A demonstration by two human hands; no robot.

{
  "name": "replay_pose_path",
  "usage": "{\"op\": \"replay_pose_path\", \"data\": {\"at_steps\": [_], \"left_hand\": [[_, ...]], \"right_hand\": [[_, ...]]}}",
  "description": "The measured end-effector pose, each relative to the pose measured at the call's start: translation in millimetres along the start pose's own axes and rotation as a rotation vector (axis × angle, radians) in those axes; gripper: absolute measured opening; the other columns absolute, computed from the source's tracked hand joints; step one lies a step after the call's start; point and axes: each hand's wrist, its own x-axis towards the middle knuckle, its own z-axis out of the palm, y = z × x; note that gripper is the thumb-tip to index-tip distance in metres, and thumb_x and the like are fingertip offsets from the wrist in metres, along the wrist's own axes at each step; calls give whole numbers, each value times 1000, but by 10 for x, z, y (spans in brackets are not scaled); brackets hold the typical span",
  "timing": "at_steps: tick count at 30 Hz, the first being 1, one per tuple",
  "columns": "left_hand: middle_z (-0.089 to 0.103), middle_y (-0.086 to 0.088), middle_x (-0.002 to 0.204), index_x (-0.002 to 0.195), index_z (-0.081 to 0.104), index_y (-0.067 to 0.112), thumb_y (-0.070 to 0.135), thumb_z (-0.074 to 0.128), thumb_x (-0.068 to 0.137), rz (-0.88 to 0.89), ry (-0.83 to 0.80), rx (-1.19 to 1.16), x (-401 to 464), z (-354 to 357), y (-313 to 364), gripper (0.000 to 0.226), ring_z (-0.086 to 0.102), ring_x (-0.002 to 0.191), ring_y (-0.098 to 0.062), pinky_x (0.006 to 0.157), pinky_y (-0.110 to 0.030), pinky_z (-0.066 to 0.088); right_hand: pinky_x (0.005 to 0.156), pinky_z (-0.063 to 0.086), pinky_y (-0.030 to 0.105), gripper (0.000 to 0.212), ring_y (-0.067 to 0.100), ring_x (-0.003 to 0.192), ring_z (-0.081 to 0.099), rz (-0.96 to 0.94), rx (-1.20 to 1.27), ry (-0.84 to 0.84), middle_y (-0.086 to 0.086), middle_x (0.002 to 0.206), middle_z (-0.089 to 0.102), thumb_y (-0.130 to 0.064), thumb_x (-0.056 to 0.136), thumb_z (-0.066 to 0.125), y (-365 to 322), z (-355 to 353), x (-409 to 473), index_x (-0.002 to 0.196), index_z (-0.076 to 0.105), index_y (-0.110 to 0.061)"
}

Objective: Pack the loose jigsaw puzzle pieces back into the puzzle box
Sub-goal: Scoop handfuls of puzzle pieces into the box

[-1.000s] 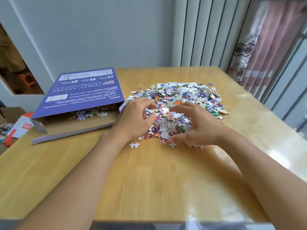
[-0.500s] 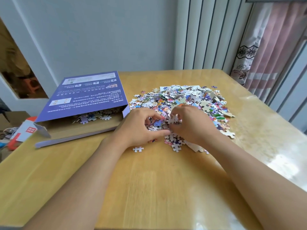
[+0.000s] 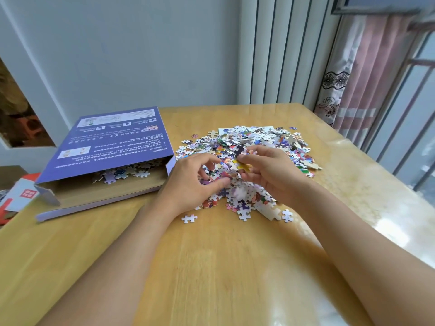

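Your puzzle box (image 3: 110,147) lies flat near the desk's (image 3: 211,267) left edge, its purple panel covered in small white print too fine to read; the open mouth faces you and the pile, with a few pieces (image 3: 122,172) inside. Your left hand (image 3: 190,184) curls its grip onto the puzzle pieces (image 3: 254,156) heaped toward the desk's far right, fingers bent around a handful. Your right hand (image 3: 270,172) pinches several pieces between thumb and fingertips just above the heap. A red-and-white carton (image 3: 21,196) sits beyond the left edge.
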Motion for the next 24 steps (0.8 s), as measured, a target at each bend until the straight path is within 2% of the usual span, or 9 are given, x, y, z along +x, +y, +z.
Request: {"op": "replay_pose_path", "data": {"at_steps": [4, 6, 8, 10, 12, 14, 18, 22, 24], "left_hand": [[67, 13, 92, 101, 72, 28, 38, 79, 81, 6, 74, 2, -13, -101, 7, 23, 62, 74, -7, 62, -9, 41], [65, 13, 93, 99, 71, 26, 31, 80, 81, 3, 102, 82, -48, -240, -35, 20, 60, 74, -6, 70, -19, 47], [60, 13, 99, 102, 70, 26, 23, 79, 80, -32, 173, 233, -75, -502, -133, 25, 60, 86, -15, 78, -32, 51], [59, 7, 111, 104, 66, 27, 14, 78, 76, -146, 228, 381, -106, -844, -273, 33, 55, 106, -24, 87, -40, 49], [56, 1, 123, 105, 63, 26, 12, 80, 70, -250, 203, 510, -135, -1120, -426, 42, 47, 118, -29, 95, -44, 44], [55, 0, 127, 112, 61, 26, 19, 85, 65, -294, 155, 606, -224, -1279, -579, 53, 45, 122, -30, 100, -47, 41], [64, -1, 124, 114, 68, 21, 26, 86, 68, -278, 292, 656, -495, -1391, -899, 49, 54, 118, -29, 97, -44, 38], [71, 1, 108, 102, 73, 20, 11, 74, 77, -308, 467, 518, -589, -1361, -1132, 26, 64, 102, -27, 91, -42, 49], [73, 1, 101, 94, 74, 20, 4, 69, 77, -310, 523, 470, -564, -1374, -1150, 24, 65, 95, -28, 85, -41, 52]], "right_hand": [[54, 58, 22, 11, 20, 57, 62, 89, 149, -2, 16, 84, 60, 4, 91, 65, 14, 5, -26, 91, 60, -6], [53, 57, 22, 10, 22, 61, 61, 94, 96, 21, 20, 90, 57, 4, 91, 66, 16, 30, -47, 89, 62, -5], [55, 57, 22, 9, 24, 66, 61, 94, 19, -7, 20, 92, 57, 3, 90, 67, -9, 131, -67, 89, 63, -5], [56, 57, 22, 9, 22, 62, 63, 89, -51, -69, 18, 91, 58, 3, 90, 67, -39, 322, -72, 92, 63, -5], [57, 59, 23, 10, 19, 57, 64, 114, -48, -126, 18, 89, 59, 4, 89, 68, -59, 545, -45, 93, 63, -4], [58, 60, 24, 9, 20, 58, 64, 160, -31, -193, 17, 86, 61, 5, 90, 66, -43, 828, -1, 87, 63, -4], [54, 58, 22, 7, 18, 57, 63, 289, -24, -199, 15, 87, 58, 2, 90, 65, 83, 1426, 126, 93, 61, -2], [54, 59, 21, 10, 20, 67, 64, 396, -44, -200, 14, 91, 58, 3, 89, 65, 207, 1855, 183, 92, 59, -5], [55, 60, 22, 12, 21, 72, 65, 446, -72, -176, 14, 97, 57, 3, 88, 67, 234, 2017, 229, 92, 58, -5]]}}
